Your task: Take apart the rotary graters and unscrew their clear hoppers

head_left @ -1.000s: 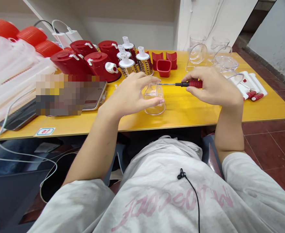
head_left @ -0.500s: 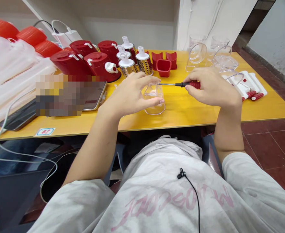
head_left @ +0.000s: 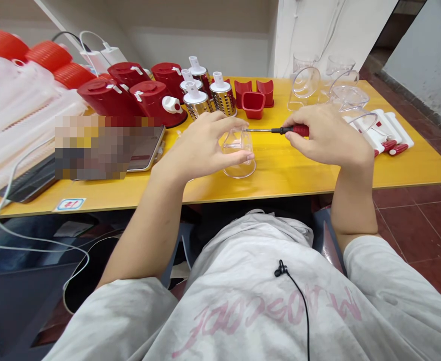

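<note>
A clear plastic part (head_left: 239, 169) with a round rim lies on the yellow table near its front edge. My left hand (head_left: 209, 145) is wrapped around its upper left side, thumb and index finger on either side of it. In my right hand (head_left: 325, 135) is a screwdriver (head_left: 276, 131) with a red and black handle, held level. Its metal shaft points left, and the tip meets the clear part close to my left index finger. What the tip touches is too small to make out.
Red bases (head_left: 155, 103), metal grater drums (head_left: 224, 100) and red cups (head_left: 253, 105) stand behind my hands. Clear plastic housings (head_left: 350, 98) and white handles with red grips (head_left: 388, 133) are at the right. A tablet (head_left: 147, 148) and a dark phone (head_left: 32, 175) lie left.
Almost nothing differs. The fingers of my right hand have shifted slightly on the screwdriver handle, while the tip stays at the same spot on the clear part.
</note>
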The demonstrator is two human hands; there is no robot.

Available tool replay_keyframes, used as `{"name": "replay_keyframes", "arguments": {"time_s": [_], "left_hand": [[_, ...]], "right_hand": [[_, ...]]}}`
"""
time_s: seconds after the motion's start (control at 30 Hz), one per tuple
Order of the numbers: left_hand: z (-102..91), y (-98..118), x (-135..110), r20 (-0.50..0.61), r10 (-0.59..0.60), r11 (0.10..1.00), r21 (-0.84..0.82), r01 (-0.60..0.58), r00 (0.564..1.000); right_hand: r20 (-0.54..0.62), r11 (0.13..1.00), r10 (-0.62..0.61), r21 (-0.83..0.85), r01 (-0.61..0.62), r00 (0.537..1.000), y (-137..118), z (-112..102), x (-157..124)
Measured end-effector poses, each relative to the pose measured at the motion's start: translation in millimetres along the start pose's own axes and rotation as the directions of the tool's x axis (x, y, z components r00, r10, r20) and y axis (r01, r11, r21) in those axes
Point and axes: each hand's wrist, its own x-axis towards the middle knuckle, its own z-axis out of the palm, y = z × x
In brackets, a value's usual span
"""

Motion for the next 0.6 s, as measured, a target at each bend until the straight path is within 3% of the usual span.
{"name": "replay_keyframes", "arguments": {"time_s": [0.17, 0.43, 0.6], "left_hand": [[1.9, -1.8, 0.4, -0.009, -0.002, 1.0, -0.003, 0.002, 1.0], [1.1, -1.5, 0.0, 0.004, -0.016, 1.0, -0.002, 0.016, 1.0], [-0.3, -1.7, 0.4, 0.011, -0.009, 1.0, -0.001, 0.009, 1.0]], "right_hand": [[-0.053, 1.0, -0.017, 0.02, 0.018, 0.998, 4.8, 0.9, 3.3], [-0.007, 0.999, 0.03, 0.017, -0.03, 1.0, 7.0, 2.3, 2.6], [-0.008, 1.0, -0.026, -0.016, 0.026, 1.0, 8.0, 0.7, 1.4]]}}
